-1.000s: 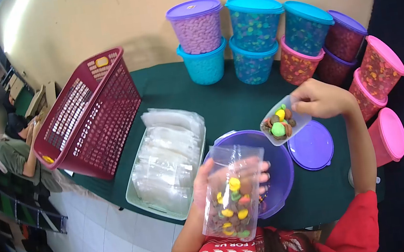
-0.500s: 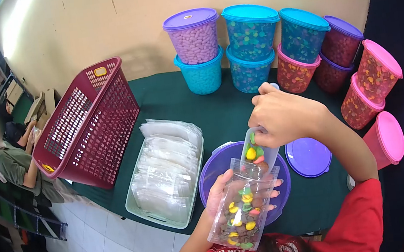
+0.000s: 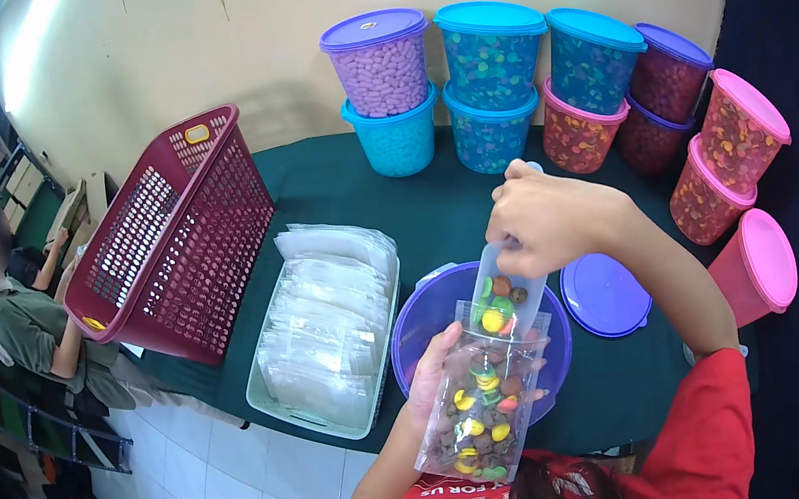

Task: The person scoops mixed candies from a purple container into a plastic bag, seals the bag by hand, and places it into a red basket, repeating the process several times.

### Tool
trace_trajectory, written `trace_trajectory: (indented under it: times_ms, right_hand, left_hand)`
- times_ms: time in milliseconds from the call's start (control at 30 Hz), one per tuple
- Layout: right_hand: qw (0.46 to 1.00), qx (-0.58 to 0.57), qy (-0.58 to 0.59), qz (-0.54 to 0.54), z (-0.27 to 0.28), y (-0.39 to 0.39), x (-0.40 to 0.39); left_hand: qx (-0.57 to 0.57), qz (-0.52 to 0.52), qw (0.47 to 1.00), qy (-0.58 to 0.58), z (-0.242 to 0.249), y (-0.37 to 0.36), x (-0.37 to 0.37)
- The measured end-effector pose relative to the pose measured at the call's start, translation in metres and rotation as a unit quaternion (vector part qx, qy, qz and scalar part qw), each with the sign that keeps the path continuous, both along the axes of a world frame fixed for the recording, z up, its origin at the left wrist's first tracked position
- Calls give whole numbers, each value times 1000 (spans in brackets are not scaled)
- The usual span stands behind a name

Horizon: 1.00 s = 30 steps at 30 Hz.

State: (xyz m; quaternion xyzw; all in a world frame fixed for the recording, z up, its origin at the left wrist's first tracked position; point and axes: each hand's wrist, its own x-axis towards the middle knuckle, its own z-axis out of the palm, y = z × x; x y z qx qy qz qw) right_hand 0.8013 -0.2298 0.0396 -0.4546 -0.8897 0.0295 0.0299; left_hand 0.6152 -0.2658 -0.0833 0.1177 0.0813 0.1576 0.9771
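Note:
My left hand (image 3: 431, 370) is closed around a clear plastic bag (image 3: 477, 430), which is partly filled with brown, yellow, green and pink candies. Above it, my right hand (image 3: 555, 215) grips a translucent scoop (image 3: 526, 292) tilted down, its lip at the bag's open mouth. Several coloured candies (image 3: 495, 310) lie in the scoop. Both hands are over a purple tub (image 3: 408, 333), whose inside is mostly hidden by the bag and hands. The tub's purple lid (image 3: 607, 294) lies flat on the table to the right.
A pale green tray (image 3: 270, 415) of stacked clear bags (image 3: 324, 328) sits to the left, beside a maroon basket (image 3: 210, 253). Lidded candy tubs (image 3: 487, 69) stand stacked along the back and right of the green-covered table (image 3: 311, 180). Another person (image 3: 38, 314) is at the far left.
The candies in the scoop have shifted, with brown ones now showing. The bag holds slightly more candy. The view has moved slightly; both hands keep their hold.

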Motion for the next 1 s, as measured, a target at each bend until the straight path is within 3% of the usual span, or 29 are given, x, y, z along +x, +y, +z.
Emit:
trace_trajectory:
  times_ms: [200,333,433,533,667,833,1000]
  right_hand:
    - [999,-33,-19,26,-13,-16,-11]
    - [998,11,-47,-37,-8,-29,-21]
    - [998,27,-48,23,-12,-39,-31]
    - [997,15,-69,-13,-11,-36,-32]
    - [998,-24,-50,12,-22,-40,-45]
    - [994,-97,4,-58,-22,-26,-34]
    - [974,-175,104,-102,-31,-21,-27]
  left_hand:
    - [13,-16,999,44,-3,-9,-10]
    - [-48,-24,998,-21,-15,-16,-18]
    - [-26,-32,999,-5,-16,-24,-25]
    - [-5,-30,998,49,-1,-25,-32]
    - [-11,-44,996,81,-10,-23,-41]
    - [-41,-108,993,-20,-21,-1,-48]
    - [66,-120,986,94,-9,18,-51]
